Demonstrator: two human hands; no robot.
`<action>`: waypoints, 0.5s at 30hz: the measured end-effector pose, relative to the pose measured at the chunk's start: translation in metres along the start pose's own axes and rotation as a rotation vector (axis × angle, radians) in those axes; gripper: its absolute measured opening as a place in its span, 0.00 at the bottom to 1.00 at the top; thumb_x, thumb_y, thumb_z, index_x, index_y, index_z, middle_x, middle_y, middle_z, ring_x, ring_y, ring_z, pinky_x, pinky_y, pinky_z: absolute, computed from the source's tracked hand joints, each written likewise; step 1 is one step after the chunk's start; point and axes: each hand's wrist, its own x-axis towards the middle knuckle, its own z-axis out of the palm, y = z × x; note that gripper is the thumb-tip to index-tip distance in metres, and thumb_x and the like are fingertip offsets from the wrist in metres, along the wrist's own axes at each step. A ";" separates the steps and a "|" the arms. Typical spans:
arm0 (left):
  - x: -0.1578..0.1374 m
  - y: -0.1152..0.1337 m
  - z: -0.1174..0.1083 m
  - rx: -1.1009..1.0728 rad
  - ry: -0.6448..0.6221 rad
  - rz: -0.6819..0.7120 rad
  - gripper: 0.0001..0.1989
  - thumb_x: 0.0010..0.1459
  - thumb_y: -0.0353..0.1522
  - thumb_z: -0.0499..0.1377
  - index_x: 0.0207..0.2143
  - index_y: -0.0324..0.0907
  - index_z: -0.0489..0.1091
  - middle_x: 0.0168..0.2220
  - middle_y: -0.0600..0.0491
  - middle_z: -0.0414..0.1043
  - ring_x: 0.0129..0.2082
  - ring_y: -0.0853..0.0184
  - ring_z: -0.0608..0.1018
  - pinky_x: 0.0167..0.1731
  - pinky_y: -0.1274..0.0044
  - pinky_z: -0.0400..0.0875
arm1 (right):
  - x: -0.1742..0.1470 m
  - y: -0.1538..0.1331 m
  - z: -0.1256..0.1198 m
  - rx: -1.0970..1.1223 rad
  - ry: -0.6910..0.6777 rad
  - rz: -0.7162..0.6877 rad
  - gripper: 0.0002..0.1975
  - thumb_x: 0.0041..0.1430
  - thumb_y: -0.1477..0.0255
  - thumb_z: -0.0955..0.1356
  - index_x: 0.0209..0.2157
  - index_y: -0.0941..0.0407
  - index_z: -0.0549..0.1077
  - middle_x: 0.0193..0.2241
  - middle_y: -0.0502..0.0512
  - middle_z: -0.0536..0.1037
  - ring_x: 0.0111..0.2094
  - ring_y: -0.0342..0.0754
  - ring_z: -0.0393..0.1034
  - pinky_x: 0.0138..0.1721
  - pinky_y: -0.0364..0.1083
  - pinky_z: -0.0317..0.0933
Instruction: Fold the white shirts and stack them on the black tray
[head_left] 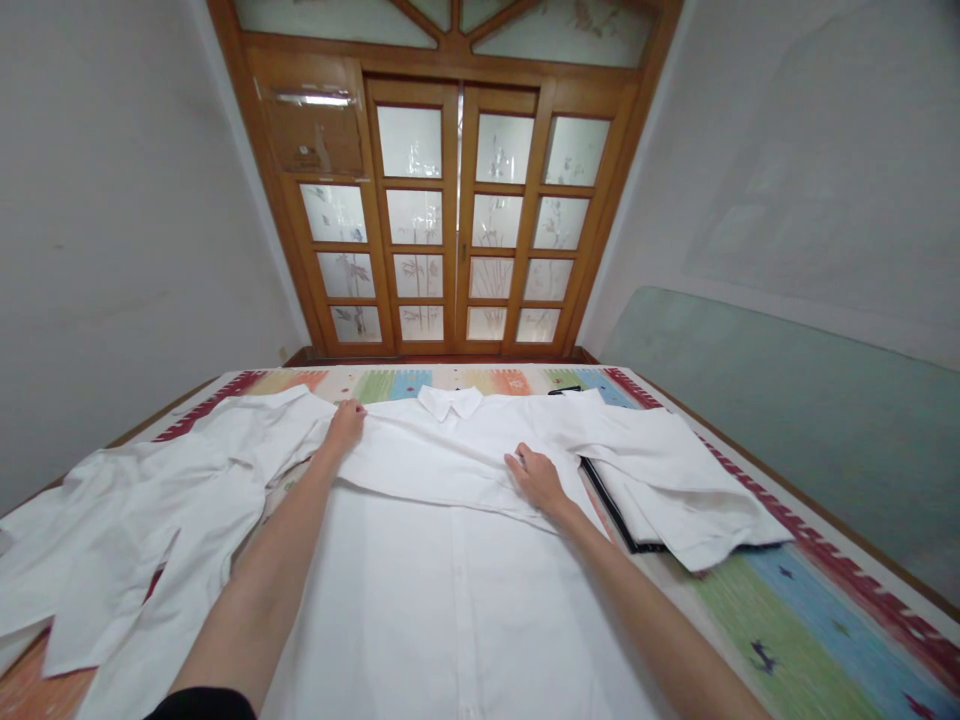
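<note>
A white collared shirt [457, 610] lies spread front up on a patterned cover [795, 620], its collar [450, 402] at the far end toward the wood-framed glass doors [459, 210], with one sleeve [427, 470] laid across the chest. The person's left hand [347, 424] has its fingers closed on the cloth at the shoulder edge, while the right hand [536, 480], fingers partly curled, touches the folded-over sleeve, though whether it grips cannot be told. A rumpled white garment [180, 490] lies beside the left forearm, and to the right the other sleeve [675, 480] stretches over a black-edged flat item [611, 505].
</note>
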 end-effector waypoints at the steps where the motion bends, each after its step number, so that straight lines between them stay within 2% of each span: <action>1: -0.004 0.001 0.001 -0.009 0.023 0.008 0.10 0.61 0.27 0.50 0.42 0.37 0.68 0.45 0.43 0.69 0.47 0.60 0.73 0.46 0.71 0.68 | 0.002 0.002 -0.002 -0.005 -0.004 -0.005 0.13 0.68 0.64 0.57 0.39 0.56 0.68 0.33 0.56 0.78 0.37 0.49 0.71 0.33 0.42 0.50; 5: -0.019 0.007 0.002 -0.041 0.073 0.050 0.13 0.60 0.26 0.51 0.48 0.41 0.64 0.51 0.44 0.64 0.48 0.62 0.73 0.45 0.73 0.68 | 0.020 0.008 -0.017 -0.058 -0.012 -0.004 0.12 0.68 0.64 0.58 0.41 0.55 0.68 0.36 0.57 0.78 0.41 0.50 0.71 0.34 0.42 0.51; 10: -0.033 0.008 -0.004 -0.053 0.069 0.056 0.13 0.59 0.27 0.51 0.46 0.43 0.65 0.52 0.44 0.65 0.51 0.61 0.71 0.49 0.71 0.66 | 0.050 0.012 -0.037 -0.149 0.034 0.073 0.13 0.67 0.63 0.60 0.46 0.55 0.67 0.41 0.60 0.77 0.44 0.53 0.71 0.37 0.44 0.55; 13: -0.036 0.004 -0.008 -0.052 0.067 -0.014 0.12 0.59 0.30 0.51 0.45 0.40 0.66 0.51 0.40 0.66 0.51 0.57 0.71 0.50 0.69 0.65 | 0.061 0.020 -0.042 -0.178 -0.085 0.159 0.16 0.65 0.61 0.61 0.48 0.57 0.68 0.45 0.64 0.75 0.47 0.55 0.70 0.42 0.46 0.58; 15: -0.036 -0.002 -0.012 -0.056 0.052 -0.088 0.11 0.58 0.32 0.52 0.41 0.37 0.69 0.47 0.38 0.69 0.49 0.53 0.72 0.49 0.66 0.65 | 0.064 0.027 -0.043 -0.179 -0.178 0.217 0.19 0.64 0.59 0.61 0.46 0.59 0.71 0.46 0.67 0.75 0.47 0.57 0.71 0.42 0.49 0.60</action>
